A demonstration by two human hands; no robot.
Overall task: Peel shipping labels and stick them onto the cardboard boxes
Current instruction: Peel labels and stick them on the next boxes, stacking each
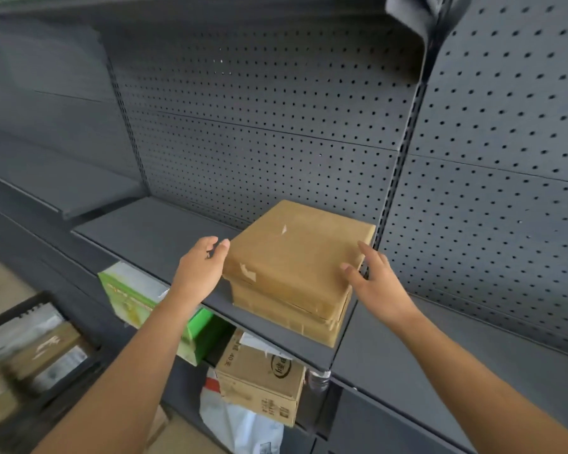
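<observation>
A brown cardboard box (295, 257) wrapped in tan tape sits on a dark grey metal shelf (151, 234), with a second similar box stacked under it. Small white label scraps show on its top and front left corner. My left hand (200, 267) is at the box's left side, fingers relaxed, thumb near the top edge. My right hand (374, 283) is at the box's right front corner, fingers straight and touching the top and side. No shipping label is in either hand.
Grey pegboard (276, 126) backs the shelving. Below the shelf stand a green box (135, 299), a printed cardboard carton (259, 381) and a white plastic bag (240, 424). A black crate (30, 352) with packages sits at lower left.
</observation>
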